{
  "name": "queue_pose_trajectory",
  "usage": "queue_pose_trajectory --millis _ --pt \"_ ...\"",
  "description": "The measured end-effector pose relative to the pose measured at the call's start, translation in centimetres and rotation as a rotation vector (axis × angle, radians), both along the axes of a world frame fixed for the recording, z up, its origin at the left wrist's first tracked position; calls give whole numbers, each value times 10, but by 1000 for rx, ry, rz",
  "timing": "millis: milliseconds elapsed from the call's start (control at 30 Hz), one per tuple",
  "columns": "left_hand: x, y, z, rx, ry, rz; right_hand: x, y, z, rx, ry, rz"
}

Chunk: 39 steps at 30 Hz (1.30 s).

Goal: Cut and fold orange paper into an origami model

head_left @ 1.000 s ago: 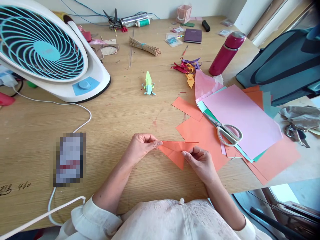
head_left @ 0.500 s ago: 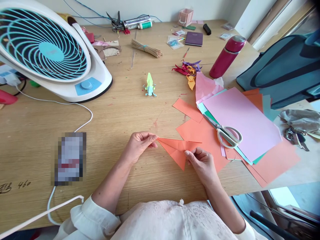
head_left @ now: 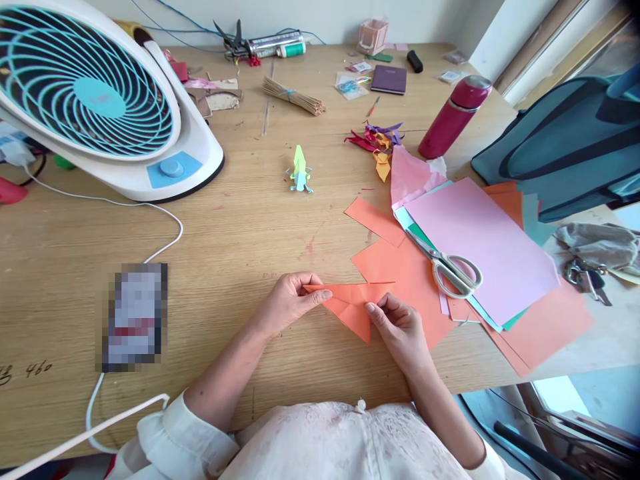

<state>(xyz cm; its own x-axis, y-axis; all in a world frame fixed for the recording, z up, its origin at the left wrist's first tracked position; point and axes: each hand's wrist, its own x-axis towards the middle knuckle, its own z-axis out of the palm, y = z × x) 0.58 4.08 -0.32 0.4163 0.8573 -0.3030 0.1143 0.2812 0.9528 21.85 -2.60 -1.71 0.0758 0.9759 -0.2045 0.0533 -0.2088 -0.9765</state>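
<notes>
A folded piece of orange paper (head_left: 353, 303), roughly triangular with a visible crease, is held between my two hands just above the table. My left hand (head_left: 295, 300) pinches its pointed left corner between thumb and fingers. On the right side, my right hand (head_left: 403, 327) grips the paper's edge with thumb and bent fingers. Beyond the hands stands a small green and blue folded paper figure (head_left: 300, 172). Flat orange sheets (head_left: 400, 267) lie to the right, partly behind my right hand.
Scissors (head_left: 453, 270) rest on a stack of coloured paper topped by a pink sheet (head_left: 490, 247). A fan (head_left: 195, 160) and a blurred phone (head_left: 134, 317) with a white cable are at left. A red flask (head_left: 455, 117) stands near a teal bag (head_left: 560, 140).
My left hand has slid a little to the right and further over the paper's left corner. My right hand keeps its pinch, shifted slightly left.
</notes>
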Motion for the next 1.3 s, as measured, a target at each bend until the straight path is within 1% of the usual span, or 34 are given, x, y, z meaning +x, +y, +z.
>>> queue_pose_trajectory --millis 67,167,300,433,500,567,633,733,833,900,1067,1200,1300 --pt "-3 1 2 -7 2 -33 -1 -2 -2 11 -35 9" --pt "-7 5 5 33 48 -36 -1 -4 -4 17 -153 48" --pt "-11 6 9 78 118 -87 1 -3 0 37 -279 183" --pt "-3 -3 10 93 118 -152 2 1 9 2 -330 306" --pt "3 -9 10 126 134 -175 1 3 13 18 -349 371" --pt "8 -13 9 163 165 -203 0 4 15 54 -389 394" --pt "11 -14 8 186 191 -203 -2 5 15 71 -407 372" --pt "13 -14 6 175 194 -140 -2 6 14 37 -341 330" --pt "13 -12 3 141 160 -97 0 5 10 -10 -246 299" --pt "14 -11 1 127 118 -91 2 4 8 -24 -202 281" --pt "15 -10 -1 100 59 -68 2 3 6 -34 -164 252" --pt "17 -12 3 135 106 -42 0 3 6 -18 -161 230" --pt "18 -16 6 225 204 -26 -2 2 6 24 -197 192"
